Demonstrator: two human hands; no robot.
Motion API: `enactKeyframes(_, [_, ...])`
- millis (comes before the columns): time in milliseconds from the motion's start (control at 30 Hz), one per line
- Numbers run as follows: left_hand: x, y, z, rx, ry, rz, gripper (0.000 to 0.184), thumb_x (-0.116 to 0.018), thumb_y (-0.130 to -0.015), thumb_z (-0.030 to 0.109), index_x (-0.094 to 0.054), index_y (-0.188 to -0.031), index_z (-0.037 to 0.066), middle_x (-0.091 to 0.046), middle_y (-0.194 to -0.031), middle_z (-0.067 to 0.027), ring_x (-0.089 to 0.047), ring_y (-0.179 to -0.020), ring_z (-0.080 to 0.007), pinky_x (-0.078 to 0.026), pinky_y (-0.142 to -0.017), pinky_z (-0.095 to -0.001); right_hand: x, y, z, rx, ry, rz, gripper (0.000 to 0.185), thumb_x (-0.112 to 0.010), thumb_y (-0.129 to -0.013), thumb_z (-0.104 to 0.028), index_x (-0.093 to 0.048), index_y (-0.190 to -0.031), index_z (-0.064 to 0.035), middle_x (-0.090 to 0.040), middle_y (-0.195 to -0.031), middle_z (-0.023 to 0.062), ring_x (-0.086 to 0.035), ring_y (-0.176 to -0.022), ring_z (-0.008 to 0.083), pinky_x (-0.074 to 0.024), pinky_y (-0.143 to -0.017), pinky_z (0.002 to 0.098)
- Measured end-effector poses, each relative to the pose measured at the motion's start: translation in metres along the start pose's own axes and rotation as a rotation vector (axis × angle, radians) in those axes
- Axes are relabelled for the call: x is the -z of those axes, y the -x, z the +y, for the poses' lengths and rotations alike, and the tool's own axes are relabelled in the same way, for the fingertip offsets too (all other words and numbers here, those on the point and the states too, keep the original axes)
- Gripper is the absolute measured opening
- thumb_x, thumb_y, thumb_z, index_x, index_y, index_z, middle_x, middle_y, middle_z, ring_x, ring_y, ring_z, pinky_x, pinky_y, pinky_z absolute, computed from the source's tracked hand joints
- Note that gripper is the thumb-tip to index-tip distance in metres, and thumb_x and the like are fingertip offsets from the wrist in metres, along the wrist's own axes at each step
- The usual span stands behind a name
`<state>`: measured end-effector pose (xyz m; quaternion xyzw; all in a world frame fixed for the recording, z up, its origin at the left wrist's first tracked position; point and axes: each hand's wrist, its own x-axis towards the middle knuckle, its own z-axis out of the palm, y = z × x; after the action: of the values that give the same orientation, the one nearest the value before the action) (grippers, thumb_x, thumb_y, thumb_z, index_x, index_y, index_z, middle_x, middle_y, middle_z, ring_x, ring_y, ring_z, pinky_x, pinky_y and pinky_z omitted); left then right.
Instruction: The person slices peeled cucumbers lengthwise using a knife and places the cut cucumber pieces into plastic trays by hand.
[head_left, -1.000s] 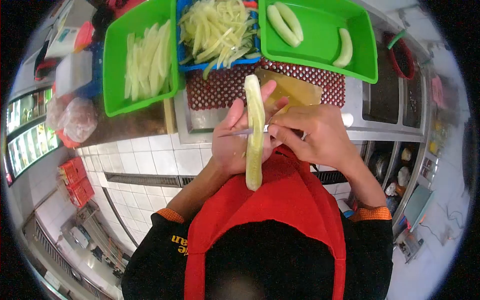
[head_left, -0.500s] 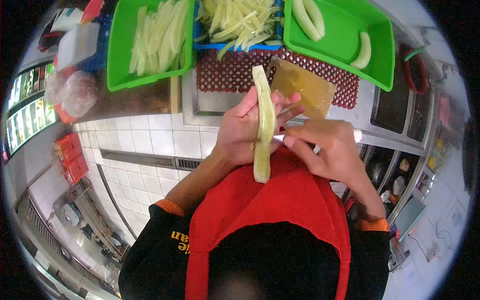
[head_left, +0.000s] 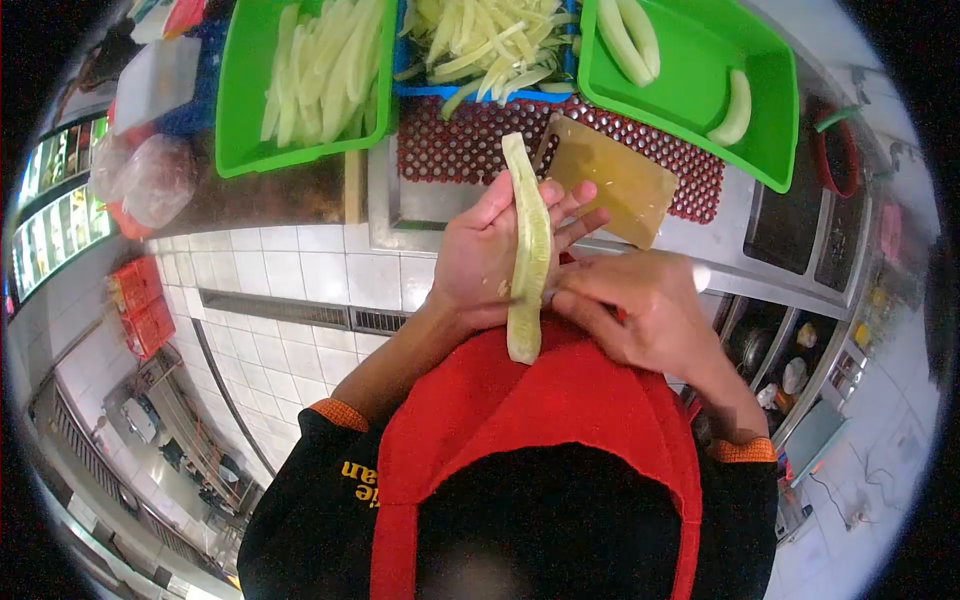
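Observation:
A long piece of peeled cucumber point(head_left: 532, 250), pale green with its seedy cut face showing, lies lengthwise over the palm of my left hand point(head_left: 470, 265). The thumb bears on its left side, while the other fingers stretch out beyond its right side. My right hand point(head_left: 645, 305) is closed beside the cucumber, close to the left palm. A white handle end point(head_left: 702, 277) sticks out behind its knuckles; the working end of this tool is hidden, and I cannot tell its kind.
Long cucumber pieces fill a green tray point(head_left: 228, 110); a blue tray point(head_left: 490, 97) holds thin strips. Several peeled cucumbers lie in another green tray point(head_left: 690, 110). A yellowish cutting board point(head_left: 610, 180) rests on a dark red perforated mat point(head_left: 450, 150) over the steel counter.
My right hand has moved slightly left and down, closer to the cucumber, and less of the white tool shows. The left hand and the cucumber stay nearly in place.

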<state>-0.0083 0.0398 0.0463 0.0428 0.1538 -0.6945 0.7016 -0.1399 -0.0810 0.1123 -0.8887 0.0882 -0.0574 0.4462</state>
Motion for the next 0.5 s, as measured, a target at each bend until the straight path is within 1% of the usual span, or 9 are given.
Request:
enactKeyframes(67, [0.0,-0.001,0.001,-0.032,-0.046,0.005,0.047,-0.025,-0.1,0.046,-0.052,-0.103,0.007,-0.05,-0.126,-0.0093,-0.038,-0.128,-0.0315,-0.037,-0.1,-0.0542,0.002,0.001,-0.008,0.012,-0.063,-0.091,0.01,-0.071,-0.077,-0.014,-0.068,-0.082,-0.0068,-0.064,-0.071,0.0101,-0.062,-0.062,0.0289,-0.0462,-0.053,0.0363])
enactKeyframes(100, [-0.002,-0.001,0.001,-0.02,-0.03,0.032,0.047,-0.025,-0.1,0.045,-0.052,-0.103,0.007,-0.05,-0.125,-0.0089,-0.038,-0.127,-0.0319,-0.037,-0.1,-0.0542,0.002,0.005,-0.004,-0.012,-0.046,-0.151,0.012,-0.069,-0.079,-0.022,-0.068,-0.085,-0.0114,-0.066,-0.078,0.0086,-0.063,-0.067,0.0291,-0.0492,-0.057,0.0396])
enactKeyframes(133, [-0.004,0.0,0.001,-0.006,-0.014,0.061,0.047,-0.025,-0.1,0.045,-0.052,-0.102,0.007,-0.051,-0.123,-0.0086,-0.039,-0.127,-0.0322,-0.038,-0.099,-0.0541,0.004,0.005,-0.005,-0.015,-0.051,-0.155,0.012,-0.069,-0.079,-0.022,-0.068,-0.085,-0.0114,-0.066,-0.078,0.0086,-0.063,-0.067,0.0291,-0.0492,-0.057,0.0396])
enactKeyframes(233, [-0.005,-0.003,0.001,0.006,0.008,0.05,0.047,-0.025,-0.1,0.046,-0.052,-0.102,0.007,-0.052,-0.12,-0.0085,-0.038,-0.127,-0.0331,-0.037,-0.1,-0.0545,0.007,0.0,-0.004,-0.039,-0.127,-0.205,0.013,-0.069,-0.08,-0.022,-0.068,-0.085,-0.0109,-0.066,-0.078,0.0093,-0.063,-0.066,0.0303,-0.049,-0.057,0.0399])
enactKeyframes(300, [-0.007,-0.006,0.001,-0.012,0.015,0.062,0.047,-0.025,-0.1,0.046,-0.052,-0.102,0.007,-0.053,-0.118,-0.0089,-0.04,-0.126,-0.0347,-0.037,-0.1,-0.0558,0.004,-0.004,-0.002,-0.02,-0.152,-0.113,0.011,-0.071,-0.077,-0.013,-0.069,-0.085,-0.0065,-0.065,-0.073,0.0102,-0.063,-0.062,0.0279,-0.047,-0.054,0.0346])
enactKeyframes(367, [-0.008,-0.01,0.005,-0.032,0.019,0.073,0.047,-0.026,-0.1,0.045,-0.052,-0.101,0.007,-0.054,-0.116,-0.0093,-0.042,-0.125,-0.0363,-0.037,-0.1,-0.057,0.007,-0.011,-0.001,-0.021,-0.121,-0.086,0.011,-0.071,-0.077,-0.012,-0.069,-0.086,-0.0062,-0.066,-0.074,0.0105,-0.063,-0.062,0.0284,-0.0469,-0.054,0.0345])
enactKeyframes(433, [-0.01,-0.019,0.017,-0.112,-0.027,0.043,0.048,-0.026,-0.1,0.046,-0.053,-0.098,0.006,-0.055,-0.113,-0.011,-0.045,-0.12,-0.0408,-0.037,-0.1,-0.0592,0.009,-0.025,0.005,-0.006,-0.08,-0.049,0.01,-0.07,-0.078,-0.011,-0.069,-0.086,-0.0059,-0.066,-0.075,0.0109,-0.062,-0.062,0.0289,-0.0468,-0.053,0.0345])
enactKeyframes(500, [-0.03,-0.036,0.041,-0.156,-0.09,0.027,0.048,-0.027,-0.1,0.046,-0.052,-0.096,0.006,-0.055,-0.111,-0.0118,-0.046,-0.118,-0.0422,-0.037,-0.1,-0.0596,0.009,-0.048,0.019,0.096,-0.07,0.089,0.011,-0.068,-0.082,-0.013,-0.068,-0.088,-0.0045,-0.063,-0.069,0.0093,-0.06,-0.057,0.0233,-0.0451,-0.053,0.0329])
